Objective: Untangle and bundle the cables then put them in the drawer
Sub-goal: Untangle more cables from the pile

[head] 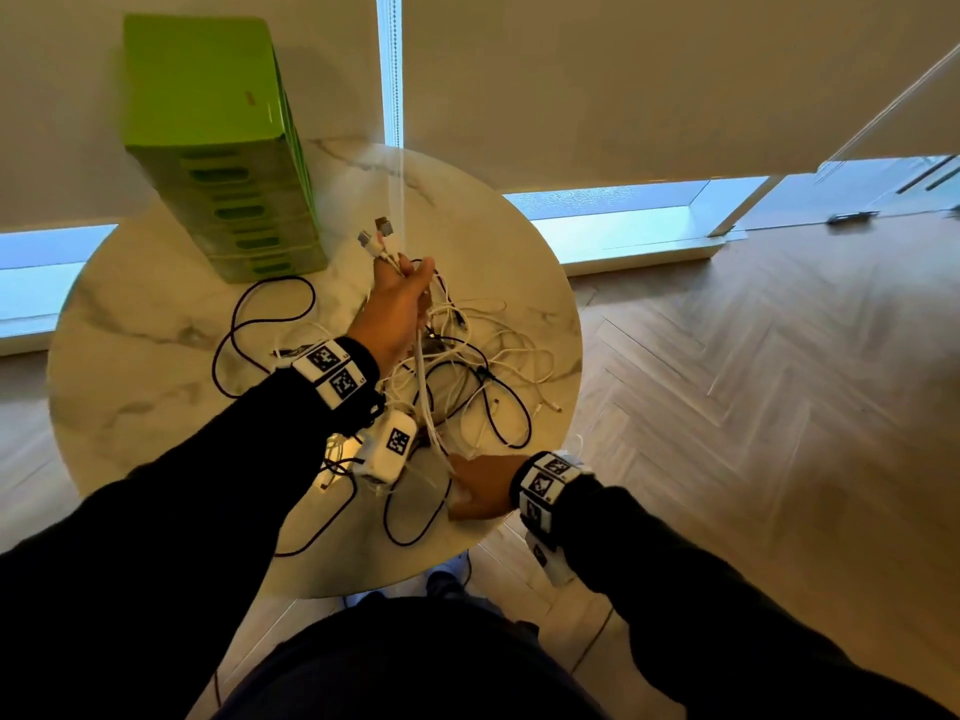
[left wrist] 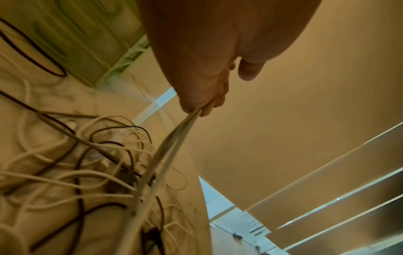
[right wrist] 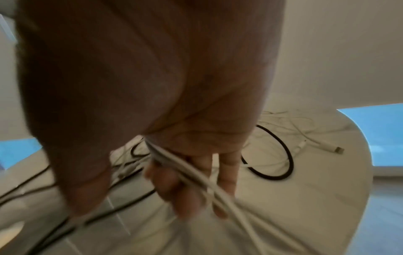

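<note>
We are in the untangling step. Our left hand (head: 397, 298) is raised over the round table (head: 130, 330), fingers clenched round the plug ends of a white cable (head: 423, 387), both connectors sticking up past the knuckles. The strands run taut down to our right hand (head: 480, 485) at the near edge; its fingers (right wrist: 227, 172) curl loosely round them. The tangle of cables (head: 467, 366), white and black, lies mid-table, still knotted. The green drawer unit (head: 228, 148) stands at the far left, all drawers shut as far as we can tell. Next, we judge: draw this cable free of the heap, then coil it.
</note>
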Available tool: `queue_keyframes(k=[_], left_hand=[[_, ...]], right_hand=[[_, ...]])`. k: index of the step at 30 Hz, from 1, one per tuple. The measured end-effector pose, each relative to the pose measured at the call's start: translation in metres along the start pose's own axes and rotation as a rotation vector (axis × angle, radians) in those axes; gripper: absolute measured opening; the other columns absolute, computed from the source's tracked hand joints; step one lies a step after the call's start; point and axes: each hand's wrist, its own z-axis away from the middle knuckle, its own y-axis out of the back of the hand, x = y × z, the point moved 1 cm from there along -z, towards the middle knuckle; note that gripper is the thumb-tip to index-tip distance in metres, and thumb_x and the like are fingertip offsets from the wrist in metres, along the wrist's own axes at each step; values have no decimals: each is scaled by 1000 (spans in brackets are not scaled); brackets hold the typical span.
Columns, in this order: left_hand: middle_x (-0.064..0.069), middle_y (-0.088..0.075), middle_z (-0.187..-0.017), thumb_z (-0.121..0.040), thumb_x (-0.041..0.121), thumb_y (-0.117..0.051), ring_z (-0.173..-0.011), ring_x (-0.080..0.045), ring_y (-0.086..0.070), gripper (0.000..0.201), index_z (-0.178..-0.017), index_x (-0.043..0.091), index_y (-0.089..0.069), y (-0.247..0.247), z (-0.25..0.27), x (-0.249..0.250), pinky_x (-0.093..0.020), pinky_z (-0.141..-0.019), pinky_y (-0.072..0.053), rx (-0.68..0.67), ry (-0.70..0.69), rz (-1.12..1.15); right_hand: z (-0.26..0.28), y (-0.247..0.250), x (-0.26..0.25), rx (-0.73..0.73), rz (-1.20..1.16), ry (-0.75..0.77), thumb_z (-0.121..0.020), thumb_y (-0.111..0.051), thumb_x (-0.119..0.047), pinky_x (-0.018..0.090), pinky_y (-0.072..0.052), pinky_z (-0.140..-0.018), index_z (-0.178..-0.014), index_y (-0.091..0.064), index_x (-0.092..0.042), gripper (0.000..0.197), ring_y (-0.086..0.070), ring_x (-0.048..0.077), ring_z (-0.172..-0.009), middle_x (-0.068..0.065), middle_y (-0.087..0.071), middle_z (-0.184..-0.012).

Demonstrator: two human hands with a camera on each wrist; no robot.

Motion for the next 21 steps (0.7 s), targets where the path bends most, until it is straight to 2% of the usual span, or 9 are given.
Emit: queue_keyframes(k=[4, 7, 9, 10, 12, 14, 17, 19, 21], left_hand=[[7, -33, -67, -105, 23, -50, -51, -6, -30, 26, -88, 26, -31, 32, -5, 1, -20, -50, -31, 32, 34, -23], [7, -32, -66, -104, 23, -52, -49, -5, -31, 28, -86, 26, -32, 44, -7, 0, -18, -46, -35, 55, 39, -19], [7, -33, -69, -103, 24, -54, -51, -4, -34, 28, -86, 27, -32, 45, -11, -4, -17, -48, -37, 83, 47, -50], [7, -32, -69, -103, 23, -55, -51, -3, -34, 28, -86, 27, -32, 46, -13, -5, -16, -48, -38, 98, 51, -58], [7, -30, -68, -103, 21, -55, -50, -4, -32, 29, -86, 27, -32, 45, -18, -7, -17, -47, -34, 100, 45, -66], [8, -29, -65, -103, 20, -54, -48, -4, -30, 27, -86, 26, -34, 44, -23, -8, -18, -46, -31, 101, 46, -79], [9, -30, -67, -103, 17, -54, -47, -2, -32, 19, -92, 24, -40, 45, -31, -11, -17, -48, -32, 118, 53, -101], [8, -31, -73, -103, 17, -54, -50, -2, -34, 12, -113, 19, -49, 48, -36, -14, -17, -51, -34, 135, 53, -101], [7, -29, -74, -103, 18, -54, -50, -3, -33, 41, -138, 4, -38, 53, -40, -19, -17, -49, -33, 167, 89, -115]], right_hand=[[14, 38, 16, 7, -137, 8, -95, -37, -72, 35, -37, -87, -117, -52, -16, 61, -51, 22, -97, 2, -58, -108], [10, 81, 35, 196, -219, 55, -96, -35, -70, 38, -40, -95, -108, -60, -17, 61, -55, 22, -104, 5, -62, -114], [-4, 111, 49, 366, -212, 26, -97, -42, -65, 38, -41, -90, -104, -59, -14, 54, -55, 23, -100, 6, -61, -109], [-15, 125, 55, 457, -198, -7, -98, -48, -59, 38, -41, -87, -105, -58, -12, 49, -55, 26, -100, 9, -61, -108], [-39, 143, 66, 571, -199, -103, -99, -54, -43, 38, -42, -94, -128, -53, -5, 48, -54, 33, -117, 18, -58, -127], [-63, 150, 67, 543, -168, -168, -100, -51, -37, 38, -42, -100, -140, -44, -1, 54, -49, 36, -127, 23, -49, -141], [-91, 145, 46, 461, -120, -48, -99, -49, -30, 37, -41, -100, -141, -44, -7, 47, -49, 36, -128, 21, -49, -144], [-98, 142, 30, 436, -96, 80, -101, -44, -22, 40, -38, -108, -147, -41, -11, 48, -45, 35, -133, 18, -45, -148], [-102, 148, 26, 463, -87, 171, -101, -41, -16, 41, -44, -101, -131, -58, -9, 36, -54, 37, -122, 18, -59, -133]])
